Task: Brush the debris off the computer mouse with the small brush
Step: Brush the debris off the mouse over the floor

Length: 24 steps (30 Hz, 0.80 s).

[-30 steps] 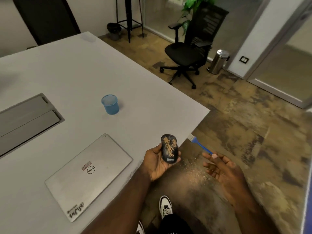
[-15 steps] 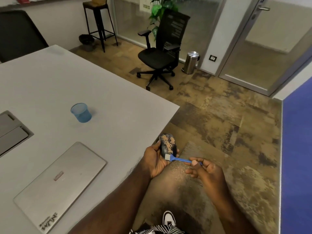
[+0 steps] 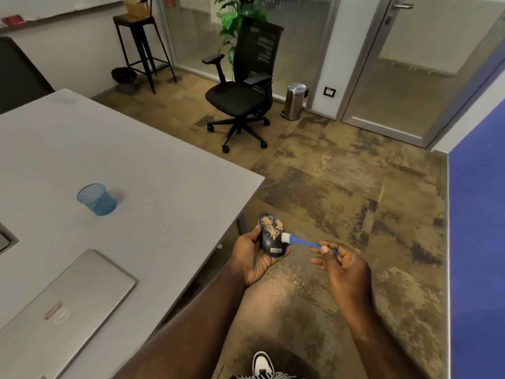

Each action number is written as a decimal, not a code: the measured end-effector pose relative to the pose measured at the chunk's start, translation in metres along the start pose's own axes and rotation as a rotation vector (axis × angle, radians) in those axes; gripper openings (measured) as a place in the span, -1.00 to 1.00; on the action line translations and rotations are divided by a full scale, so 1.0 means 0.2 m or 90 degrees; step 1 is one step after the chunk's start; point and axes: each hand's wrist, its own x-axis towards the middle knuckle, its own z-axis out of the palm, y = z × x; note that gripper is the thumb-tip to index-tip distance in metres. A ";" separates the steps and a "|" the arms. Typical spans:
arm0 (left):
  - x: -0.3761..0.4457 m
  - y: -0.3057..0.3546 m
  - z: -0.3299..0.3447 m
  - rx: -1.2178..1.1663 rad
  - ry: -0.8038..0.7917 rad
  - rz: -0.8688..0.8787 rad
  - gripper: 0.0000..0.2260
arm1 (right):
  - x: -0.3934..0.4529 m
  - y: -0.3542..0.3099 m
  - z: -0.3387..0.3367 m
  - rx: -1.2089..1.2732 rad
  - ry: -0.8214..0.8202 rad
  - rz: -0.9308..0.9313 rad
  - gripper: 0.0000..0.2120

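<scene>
My left hand (image 3: 250, 255) cradles a black computer mouse (image 3: 269, 237) just past the table's right edge, over the floor. Tan, sandy debris covers the front half of the mouse's top. My right hand (image 3: 343, 265) pinches the thin blue handle of a small brush (image 3: 303, 241). The brush's white bristles rest against the right side of the mouse. More tan debris (image 3: 284, 283) lies scattered on the floor below the hands.
A grey table (image 3: 136, 165) fills the left, carrying a blue mesh cup (image 3: 97, 199) and a closed silver laptop (image 3: 60, 310). A black office chair (image 3: 243, 88) and a steel bin (image 3: 295, 101) stand farther back. A blue wall (image 3: 476, 242) runs along the right.
My right hand has brought the brush from off to the right onto the mouse; its bristles now touch the mouse's right side. The view has tilted up and left.
</scene>
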 end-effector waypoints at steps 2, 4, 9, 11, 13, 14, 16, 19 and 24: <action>0.03 -0.02 0.03 0.003 -0.006 -0.009 -0.53 | 0.08 0.01 -0.06 -0.024 0.037 0.002 -0.82; 0.07 -0.03 0.06 0.004 -0.007 -0.013 -0.52 | 0.15 0.01 -0.11 -0.029 0.059 0.005 -0.84; 0.13 -0.07 0.10 -0.013 -0.010 -0.008 -0.54 | 0.17 -0.02 -0.18 0.026 -0.020 -0.030 -0.81; 0.15 -0.08 0.12 -0.019 -0.014 -0.005 -0.54 | 0.16 -0.01 -0.17 -0.025 -0.046 -0.027 -0.81; 0.17 -0.09 0.14 -0.025 -0.019 -0.008 -0.55 | 0.18 0.00 -0.16 -0.057 -0.018 -0.010 -0.81; 0.18 -0.09 0.14 -0.028 -0.016 -0.009 -0.55 | 0.20 0.00 -0.17 -0.057 0.005 -0.001 -0.82; 0.19 -0.09 0.15 -0.020 -0.015 -0.014 -0.55 | 0.23 0.00 -0.19 -0.041 0.047 0.007 -0.82; 0.19 -0.08 0.14 -0.022 -0.007 -0.014 -0.56 | 0.24 -0.02 -0.22 0.001 0.024 -0.016 -0.82; 0.20 -0.07 0.15 -0.031 -0.019 -0.016 -0.55 | 0.25 -0.01 -0.21 -0.052 -0.015 -0.015 -0.82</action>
